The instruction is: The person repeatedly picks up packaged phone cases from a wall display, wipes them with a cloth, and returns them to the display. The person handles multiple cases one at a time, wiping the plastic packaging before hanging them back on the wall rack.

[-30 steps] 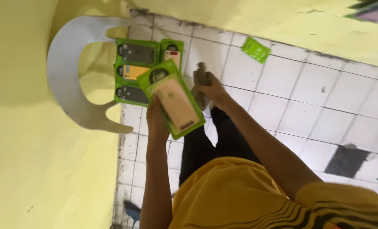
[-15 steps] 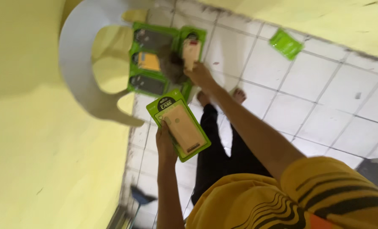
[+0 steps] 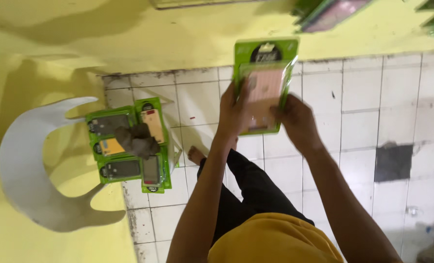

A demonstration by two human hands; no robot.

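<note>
Both the left hand [image 3: 234,109] and right hand [image 3: 295,122] grip the green packet [image 3: 264,80]; above the chair [image 3: 27,165], a loosened grip could drop it.

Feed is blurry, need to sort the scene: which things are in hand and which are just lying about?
In hand:
- green blister pack, gripped by left hand and right hand

Lying about:
- green packs on white plastic chair
- dark cloth on them

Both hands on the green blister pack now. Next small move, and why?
Probably steady it: the green pack is raised in front of the wall, left hand and right hand gripping opposite edges, and it looks motion-blurred. The other packs sit on the white chair.
</note>
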